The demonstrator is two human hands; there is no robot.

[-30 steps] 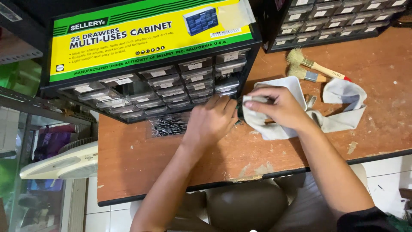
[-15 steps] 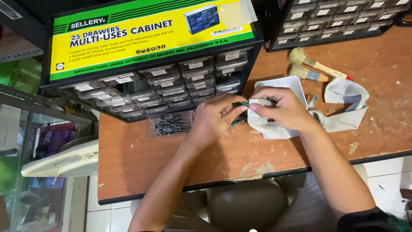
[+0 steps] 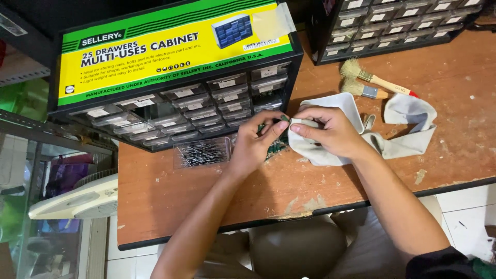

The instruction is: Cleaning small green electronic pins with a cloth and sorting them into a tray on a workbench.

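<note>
At the far left, below the edge of the worn brown wooden surface [image 3: 170,206], a white plastic fan housing [image 3: 77,199] sits by a glass panel. On the surface stands a black plastic drawer cabinet [image 3: 170,111] with many small clear drawers, its top covered by a yellow-and-green printed card. Just in front of it lies a clear plastic drawer tray [image 3: 202,153], pulled out and filled with thin dark metal pins.

The left forearm rises from the bottom edge, angled up and to the right. The left hand [image 3: 256,144] is curled, thumb and fingertips pinched on a small green component [image 3: 279,135] held just above the surface; more green shows beneath the fingers, too hidden to tell apart. The component sits between the two hands, touching the edge of a pale grey cloth [image 3: 356,126].

The right forearm comes in from the lower right in a dark sleeve. The right hand [image 3: 330,132] is closed over a bunched fold of that soft cloth, pressing it to the component. The cloth trails right in a loose loop. Behind it lie two wooden-handled bristle brushes [image 3: 369,82], and a second black drawer cabinet [image 3: 392,23] stands at the top right.
</note>
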